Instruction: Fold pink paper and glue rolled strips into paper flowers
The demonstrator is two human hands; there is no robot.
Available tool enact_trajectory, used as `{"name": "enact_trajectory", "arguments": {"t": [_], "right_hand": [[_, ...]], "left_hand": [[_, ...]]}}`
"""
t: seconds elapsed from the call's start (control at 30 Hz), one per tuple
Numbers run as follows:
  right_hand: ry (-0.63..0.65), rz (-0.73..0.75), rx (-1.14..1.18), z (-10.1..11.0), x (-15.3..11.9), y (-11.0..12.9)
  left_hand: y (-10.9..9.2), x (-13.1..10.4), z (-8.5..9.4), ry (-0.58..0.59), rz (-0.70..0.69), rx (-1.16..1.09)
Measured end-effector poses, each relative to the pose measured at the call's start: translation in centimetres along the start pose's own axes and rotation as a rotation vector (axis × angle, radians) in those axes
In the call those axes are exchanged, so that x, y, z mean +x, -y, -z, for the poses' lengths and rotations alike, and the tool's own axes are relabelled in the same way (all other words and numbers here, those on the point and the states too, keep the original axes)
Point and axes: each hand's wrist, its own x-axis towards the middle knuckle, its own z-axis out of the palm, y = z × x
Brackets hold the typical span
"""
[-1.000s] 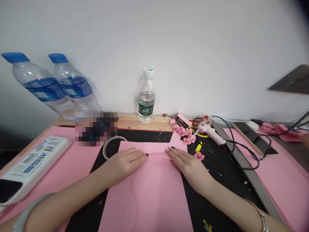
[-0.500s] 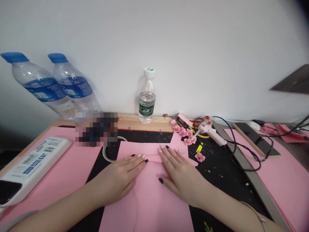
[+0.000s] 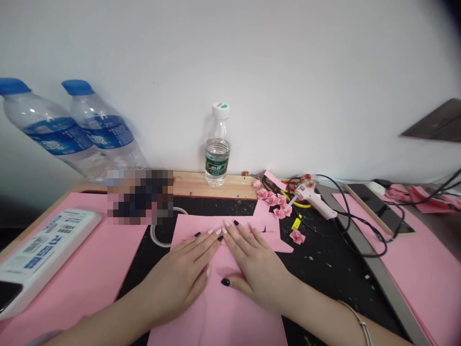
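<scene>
A large sheet of pink paper (image 3: 223,307) lies on the black mat in front of me. My left hand (image 3: 183,269) rests flat on it, fingers stretched out and pointing to the upper right. My right hand (image 3: 254,264) also lies flat on the paper, thumb apart, its fingertips meeting those of the left. Around the fingertips runs a fold or edge in the paper, partly hidden by the hands. Right of the right hand, a pink flap (image 3: 277,242) with a small dark slit sticks out over the mat.
Several pink paper roses (image 3: 272,198) sit beside a hot glue gun (image 3: 313,197) with a black cord. A water bottle (image 3: 217,158) stands by the wall. At left, a white device (image 3: 54,245) lies on pink paper; at right, a phone (image 3: 380,209) lies on more paper.
My right hand has slid left along the paper until its fingertips meet the left hand's, uncovering the slit. The left hand stays nearly in place. The view has shifted slightly.
</scene>
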Motion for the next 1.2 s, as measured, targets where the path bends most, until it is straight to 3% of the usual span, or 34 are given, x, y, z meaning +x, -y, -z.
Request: {"name": "enact_trajectory", "arguments": {"t": [0.43, 0.63, 0.83, 0.97, 1.1, 1.2], "right_hand": [[0.001, -0.138, -0.107, 0.3, -4.9, -2.9], [-0.091, -0.135, -0.218, 0.1, -4.8, -2.8], [-0.304, -0.121, -0.203, 1.1, -2.1, -3.0], [-0.259, -0.059, -0.180, 1.0, -1.3, -3.1], [-0.239, 0.035, -0.248, -0.1, -1.6, -3.1], [-0.266, 0.045, -0.248, -0.4, -1.8, -3.3]], "left_hand": [[1.0, -2.5, 0.7, -0.016, 0.088, 0.167], [0.9, -3.4, 0.8, -0.081, 0.157, 0.267], [-0.3, -1.6, 1.3, -0.213, 0.121, 0.391], [-0.9, 0.2, 1.3, -0.312, 0.039, 0.332], [-1.0, 1.9, 0.6, -0.323, -0.064, 0.216], [-1.0, 3.2, 0.5, -0.287, -0.057, 0.123]]}}
